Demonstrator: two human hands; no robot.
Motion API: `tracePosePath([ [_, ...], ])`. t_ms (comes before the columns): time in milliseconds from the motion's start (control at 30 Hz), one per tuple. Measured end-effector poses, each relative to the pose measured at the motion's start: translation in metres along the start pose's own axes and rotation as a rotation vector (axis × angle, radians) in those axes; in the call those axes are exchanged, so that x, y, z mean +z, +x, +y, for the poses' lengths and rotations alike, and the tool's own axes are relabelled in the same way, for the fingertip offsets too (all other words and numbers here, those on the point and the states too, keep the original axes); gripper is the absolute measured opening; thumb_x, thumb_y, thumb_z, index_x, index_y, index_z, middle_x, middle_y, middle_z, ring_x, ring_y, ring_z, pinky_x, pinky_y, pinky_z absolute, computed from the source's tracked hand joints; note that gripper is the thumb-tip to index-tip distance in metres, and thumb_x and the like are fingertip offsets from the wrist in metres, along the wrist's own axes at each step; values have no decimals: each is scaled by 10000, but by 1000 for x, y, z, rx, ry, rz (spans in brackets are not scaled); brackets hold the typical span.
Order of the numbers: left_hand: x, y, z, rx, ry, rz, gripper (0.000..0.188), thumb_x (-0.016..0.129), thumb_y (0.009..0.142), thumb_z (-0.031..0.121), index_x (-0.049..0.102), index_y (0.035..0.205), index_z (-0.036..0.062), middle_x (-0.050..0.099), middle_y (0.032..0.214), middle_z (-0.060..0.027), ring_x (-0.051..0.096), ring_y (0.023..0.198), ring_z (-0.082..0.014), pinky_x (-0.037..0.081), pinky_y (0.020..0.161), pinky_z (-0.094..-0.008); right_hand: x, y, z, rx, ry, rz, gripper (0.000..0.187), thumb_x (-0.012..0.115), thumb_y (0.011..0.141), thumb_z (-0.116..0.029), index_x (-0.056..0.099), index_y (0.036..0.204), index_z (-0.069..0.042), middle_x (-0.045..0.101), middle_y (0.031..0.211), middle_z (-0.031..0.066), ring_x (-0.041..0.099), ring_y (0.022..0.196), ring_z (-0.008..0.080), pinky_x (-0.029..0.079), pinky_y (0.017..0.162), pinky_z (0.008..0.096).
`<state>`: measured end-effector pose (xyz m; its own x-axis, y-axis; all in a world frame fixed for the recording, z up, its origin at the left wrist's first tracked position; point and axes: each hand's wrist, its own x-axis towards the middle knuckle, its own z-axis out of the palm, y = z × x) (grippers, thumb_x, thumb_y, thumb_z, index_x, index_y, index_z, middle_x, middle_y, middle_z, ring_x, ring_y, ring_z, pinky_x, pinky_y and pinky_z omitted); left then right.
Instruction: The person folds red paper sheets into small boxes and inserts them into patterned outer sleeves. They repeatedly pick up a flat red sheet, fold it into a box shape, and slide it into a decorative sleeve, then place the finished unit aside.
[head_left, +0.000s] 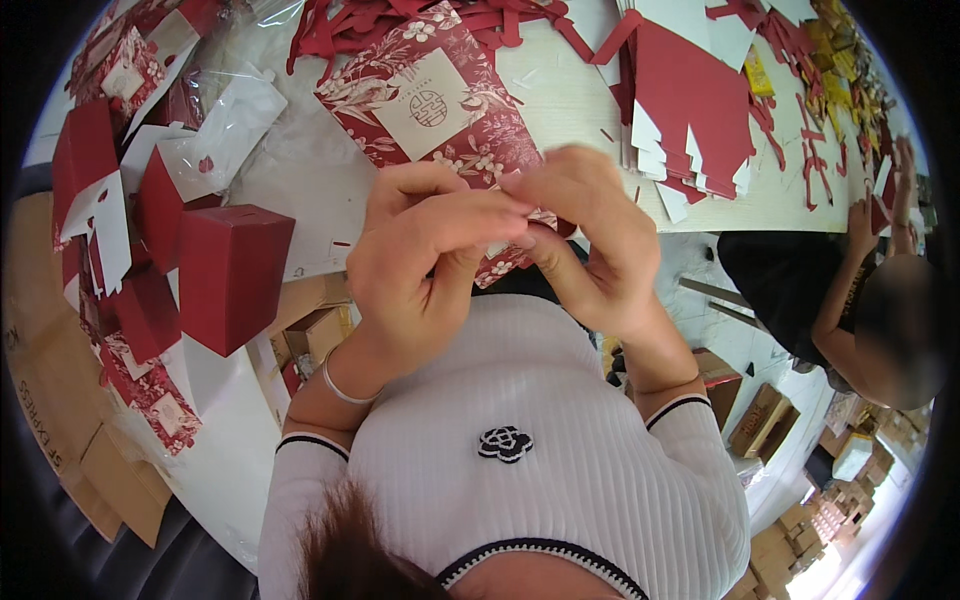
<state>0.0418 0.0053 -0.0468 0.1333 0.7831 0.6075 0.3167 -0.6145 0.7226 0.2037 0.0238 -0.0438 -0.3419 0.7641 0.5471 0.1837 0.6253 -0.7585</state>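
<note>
Head view, hands: my L hand (415, 245) & R hand (600, 225) pinch floral box (430, 95), near end
Floral box: centre, at table's (570, 95) near edge; closure hidden by my fingers
Done, prob.: red boxes (232, 275), left
To do, prob.: flat red cards (690, 110), far right

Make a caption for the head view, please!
Left hand and right hand close together at flowered red packaging, red boxes to the left.

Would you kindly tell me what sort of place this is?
Probably a packaging workshop: there are stacked red card sheets, assembled red boxes at left, and brown cartons at lower right.
</note>
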Motion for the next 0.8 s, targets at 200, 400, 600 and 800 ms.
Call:
tracePosePath([
  [200,-1,-12,2,-175,-85,-9,52,638,732,-2,621,745,45,509,850,-45,457,717,-125,383,589,-214,15,-15,2,83,157,84,165,609,696,58,610,850,-1,616,767,80,552,651,193,417,666,280],
  [400,-40,-56,-22,-651,-254,-52,146,612,774,79,532,675,7,517,690,-9,407,567,-45,326,496,-181,4,-12,26,163,-99,182,181,615,653,63,605,816,-15,599,759,77,529,626,203,414,621,296],
  [600,-8,-42,-23,-925,-431,-72,294,579,833,133,528,1059,-46,602,900,-36,505,688,-43,419,591,-187,20,-13,54,-252,-345,62,241,644,583,10,604,816,-35,567,805,69,534,678,233,416,617,310],
  [800,12,-27,-33,-876,-771,37,283,547,843,77,498,1096,-42,589,964,-52,543,847,-76,446,762,-226,22,0,56,-376,-441,44,251,640,569,-28,603,817,-23,569,794,72,545,685,224,417,599,306],
])
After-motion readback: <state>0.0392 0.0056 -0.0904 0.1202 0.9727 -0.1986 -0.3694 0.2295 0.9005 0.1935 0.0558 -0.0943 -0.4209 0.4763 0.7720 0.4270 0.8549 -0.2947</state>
